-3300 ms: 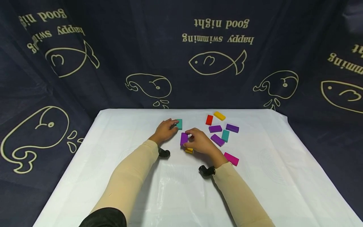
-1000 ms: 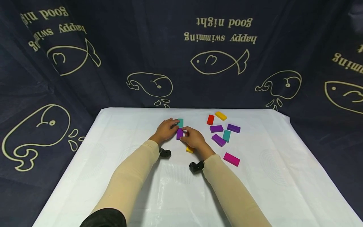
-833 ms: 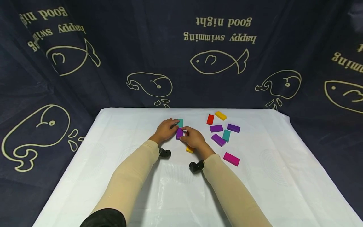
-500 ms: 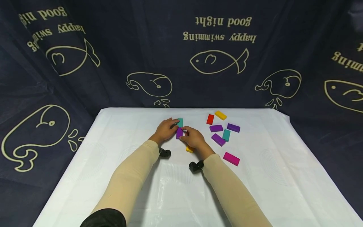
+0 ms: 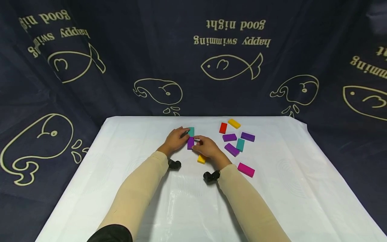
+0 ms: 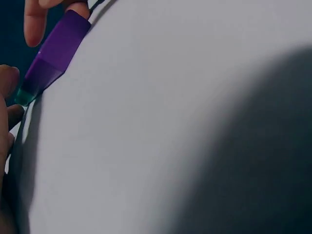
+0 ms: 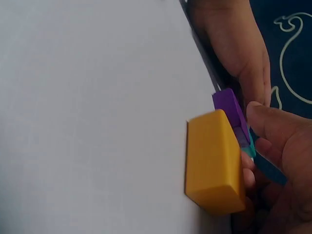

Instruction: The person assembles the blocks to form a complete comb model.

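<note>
At the middle of the table, my left hand (image 5: 175, 138) holds a teal block (image 5: 191, 131) between thumb and fingers. A purple block (image 5: 190, 143) lies end to end with it on the near side. My right hand (image 5: 207, 148) pinches this purple block, thumb at its near end and a finger by the far right corner. In the left wrist view, right fingertips meet one end of the purple block (image 6: 58, 46), with left fingertips around the teal end (image 6: 23, 96). A yellow block (image 7: 212, 161) sits under the right hand, close to its curled fingers.
To the right lie a red block (image 5: 223, 128), a yellow block (image 5: 234, 123), several purple blocks (image 5: 229, 137), another teal block (image 5: 240, 145) and a magenta block (image 5: 246, 169). White cloth (image 5: 187, 208) covers the table; a dark printed curtain (image 5: 187, 67) hangs behind it.
Since the earliest frame, my right hand has brought the purple block left and away from me, up against the teal block. Over the last second the blocks have stayed put; the left hand keeps still.
</note>
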Motion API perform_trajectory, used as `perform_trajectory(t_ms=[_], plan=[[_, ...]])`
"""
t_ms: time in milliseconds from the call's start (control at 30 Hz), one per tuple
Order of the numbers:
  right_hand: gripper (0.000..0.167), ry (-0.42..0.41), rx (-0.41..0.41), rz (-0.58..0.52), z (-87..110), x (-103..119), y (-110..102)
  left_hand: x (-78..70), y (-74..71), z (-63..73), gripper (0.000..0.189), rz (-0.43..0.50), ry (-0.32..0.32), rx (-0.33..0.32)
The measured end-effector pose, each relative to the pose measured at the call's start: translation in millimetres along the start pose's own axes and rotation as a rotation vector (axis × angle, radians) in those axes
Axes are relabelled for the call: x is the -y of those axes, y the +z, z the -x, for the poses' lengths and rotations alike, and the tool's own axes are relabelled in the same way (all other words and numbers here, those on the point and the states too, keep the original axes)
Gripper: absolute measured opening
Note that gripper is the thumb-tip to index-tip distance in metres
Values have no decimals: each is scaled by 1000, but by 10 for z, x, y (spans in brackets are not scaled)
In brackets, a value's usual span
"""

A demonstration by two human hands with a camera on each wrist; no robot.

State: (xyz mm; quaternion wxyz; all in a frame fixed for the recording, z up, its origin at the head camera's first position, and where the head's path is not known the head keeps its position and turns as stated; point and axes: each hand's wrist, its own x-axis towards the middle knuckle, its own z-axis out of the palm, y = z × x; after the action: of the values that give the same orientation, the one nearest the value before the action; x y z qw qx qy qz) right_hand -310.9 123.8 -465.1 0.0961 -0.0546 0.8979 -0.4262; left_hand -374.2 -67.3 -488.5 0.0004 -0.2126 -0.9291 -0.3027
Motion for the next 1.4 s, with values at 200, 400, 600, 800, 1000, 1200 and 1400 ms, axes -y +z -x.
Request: perform_trajectory(t_ms=[200, 400, 600, 800, 1000, 1200, 1400], plan=[[52, 9, 12, -89, 6, -32, 6, 31, -30, 32, 51, 77, 0, 3], [52, 7, 4, -88, 24, -27, -15, 4, -80, 133, 56, 109, 49, 67], [50, 1, 1, -83, 17, -51, -39, -25, -85, 254, 58, 62, 117, 75], [48, 11, 18, -127, 37, -76, -73, -3, -13, 319, 53, 32, 140, 20], [44, -5, 44, -136, 70, -90, -118, 5, 30, 329, 50, -6, 157, -23], [40, -87, 38, -125, 195, -152, -173, -27, 29, 342, 51, -5, 160, -19], [40, -144, 54, -149, 355, -204, -247, -15, 20, 363, 52, -38, 143, 0]])
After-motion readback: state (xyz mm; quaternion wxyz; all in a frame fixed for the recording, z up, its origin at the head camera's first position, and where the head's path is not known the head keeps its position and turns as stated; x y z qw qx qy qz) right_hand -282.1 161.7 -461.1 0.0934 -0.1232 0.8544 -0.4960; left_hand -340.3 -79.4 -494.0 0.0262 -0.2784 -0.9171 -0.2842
